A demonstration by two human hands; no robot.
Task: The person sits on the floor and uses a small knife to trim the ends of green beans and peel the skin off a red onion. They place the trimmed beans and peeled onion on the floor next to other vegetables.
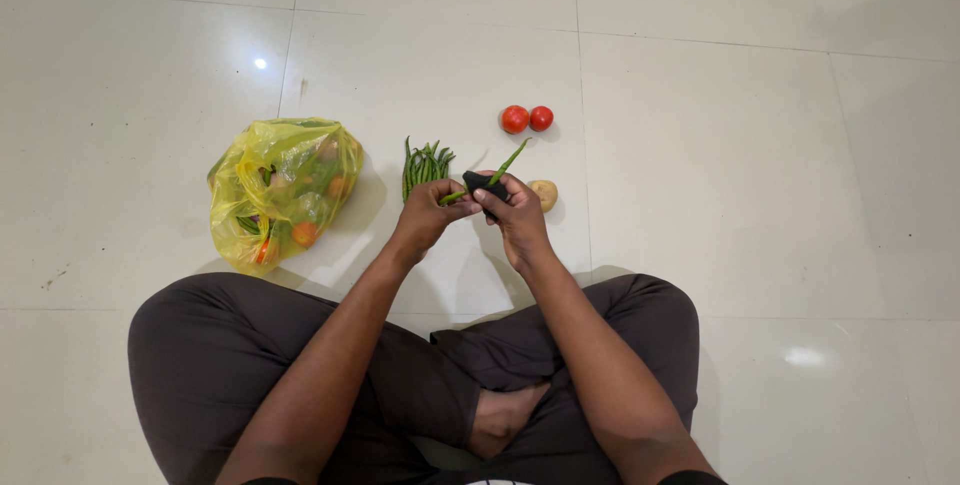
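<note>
one long thin green bean [505,165] is pinched between both hands above the floor [700,145], left hand [432,210] gripping its near end, right hand [512,210] clenched on a small black tool [483,183] against it. just beyond lie a bunch of green beans [423,165], two red tomatoes [527,119] and one pale potato [544,194]; a yellow plastic bag of vegetables [282,190] sits left.

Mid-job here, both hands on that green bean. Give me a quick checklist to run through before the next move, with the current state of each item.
1. Bean held at both ends: the left hand and the right hand both pinch the green bean. Ok.
2. Dark object against the right hand's fingers: in place, but what it is or how it meets the bean, cannot tell.
3. Remaining pile of green beans within easy reach, just beyond the left hand. Ok.
4. Two tomatoes and the potato lying apart from the pile. Ok.
5. Yellow plastic bag with vegetables resting on the tiled floor, out of the hands' way. Ok.
</note>
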